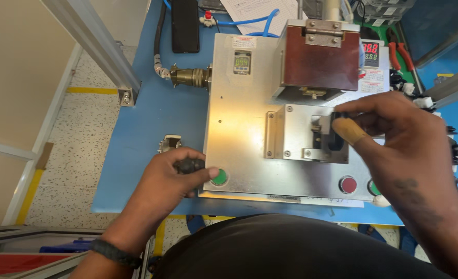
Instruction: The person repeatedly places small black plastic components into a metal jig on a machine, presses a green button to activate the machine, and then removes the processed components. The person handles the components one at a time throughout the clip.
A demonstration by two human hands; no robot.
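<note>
Blue bench top (151, 124) over a speckled floor carries a bare metal fixture box (239, 129), the landmark for everything else. On top of that box, toward its right side, a small raised metal plate holds a nest (319, 139); the right hand (394, 134) reaches in there with fingertips pinched closed on a small black part (336, 135) seated at the nest. One finger wears a tan wrap. Directly behind the nest hangs a brown block (319, 62) with a metal hinge, the head of the press. At the box's front left corner the left hand (169, 178) is curled shut around a small dark object (190, 165), its thumb lying right by the green button (219, 177). A red button (348, 184) and a 2nd green button (375, 187) sit at the front right edge.

My judgement of the risk: if the thumb slips onto the green button while the right fingers are in the nest, the head could come down on them; a skewed part could also jam.

Labels: a white rectangular sticker with red edging and a small grey display (242, 63) at the box's back left; a black controller with red digits (370, 53) at its back right, a white sticker below; printed white paper behind
</note>
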